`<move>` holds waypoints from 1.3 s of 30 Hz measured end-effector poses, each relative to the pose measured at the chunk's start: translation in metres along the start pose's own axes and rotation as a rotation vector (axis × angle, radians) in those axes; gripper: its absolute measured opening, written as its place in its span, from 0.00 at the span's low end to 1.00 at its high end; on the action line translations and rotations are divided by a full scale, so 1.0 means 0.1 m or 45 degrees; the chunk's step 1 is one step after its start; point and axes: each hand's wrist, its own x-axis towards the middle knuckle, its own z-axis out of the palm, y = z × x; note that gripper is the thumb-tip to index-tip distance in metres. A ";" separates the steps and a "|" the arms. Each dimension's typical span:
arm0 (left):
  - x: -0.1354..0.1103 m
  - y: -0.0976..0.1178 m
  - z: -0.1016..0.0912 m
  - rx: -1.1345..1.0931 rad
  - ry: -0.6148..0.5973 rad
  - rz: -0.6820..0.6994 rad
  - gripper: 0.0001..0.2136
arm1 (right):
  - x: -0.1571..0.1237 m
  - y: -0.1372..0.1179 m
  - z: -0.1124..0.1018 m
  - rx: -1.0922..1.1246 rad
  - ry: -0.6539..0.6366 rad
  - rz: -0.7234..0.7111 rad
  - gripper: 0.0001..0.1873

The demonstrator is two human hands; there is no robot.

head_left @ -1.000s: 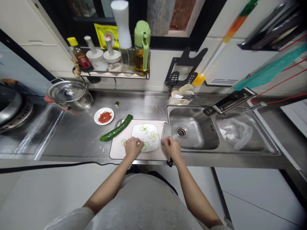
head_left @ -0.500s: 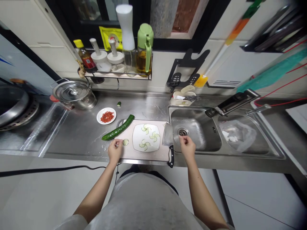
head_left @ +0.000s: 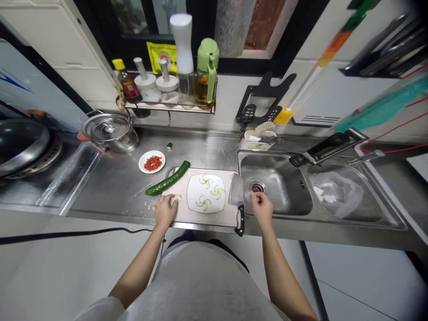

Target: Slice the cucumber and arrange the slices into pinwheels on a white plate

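My left hand (head_left: 165, 211) is at the left edge of the pale cutting board (head_left: 200, 218), thumb and fingers apart, fingertips touching or just beside thin cucumber slices (head_left: 178, 198). Behind it lies a whole cucumber (head_left: 168, 179), partly across the board's corner. A white plate (head_left: 194, 191) on the board bears three pinwheels of cucumber slices (head_left: 218, 192). To its right rests a cleaver (head_left: 237, 189), black handle toward me. My right hand (head_left: 261, 207) hovers by the sink's near left corner, fingers curled together in a pinch, with nothing visible in them.
A small white dish of red bits (head_left: 152, 162) and a cucumber end (head_left: 169, 146) are behind the board. A lidded steel pot (head_left: 112, 132) stands at the left. On the right is the double sink (head_left: 281, 196) with its faucet (head_left: 329, 147). Bottles line the rack (head_left: 174, 107).
My left hand has opened from a pinch and moved slightly right to the loose cucumber slices. My right hand stays by the sink. The view has shifted a little.
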 end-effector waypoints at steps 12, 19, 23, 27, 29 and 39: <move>0.09 0.00 0.05 0.042 -0.004 0.004 0.11 | -0.01 0.02 0.08 -0.026 -0.074 -0.057 0.28; 0.13 0.00 0.07 -0.121 0.030 0.062 0.04 | -0.08 -0.18 0.21 -0.016 -0.189 -0.124 0.25; 0.10 0.03 0.02 -0.392 0.000 0.169 0.04 | -0.28 -0.57 0.37 0.079 -0.436 -0.311 0.22; 0.03 0.16 -0.16 -0.717 -0.106 0.392 0.08 | -0.49 -1.04 0.54 0.084 -0.765 -0.706 0.15; -0.01 0.26 -0.27 -0.824 -0.170 0.479 0.09 | -0.54 -1.22 0.62 0.040 -0.810 -0.893 0.15; -0.14 0.56 -0.40 -1.494 -0.417 -0.008 0.22 | -0.50 -1.39 0.68 0.195 -0.709 -0.952 0.12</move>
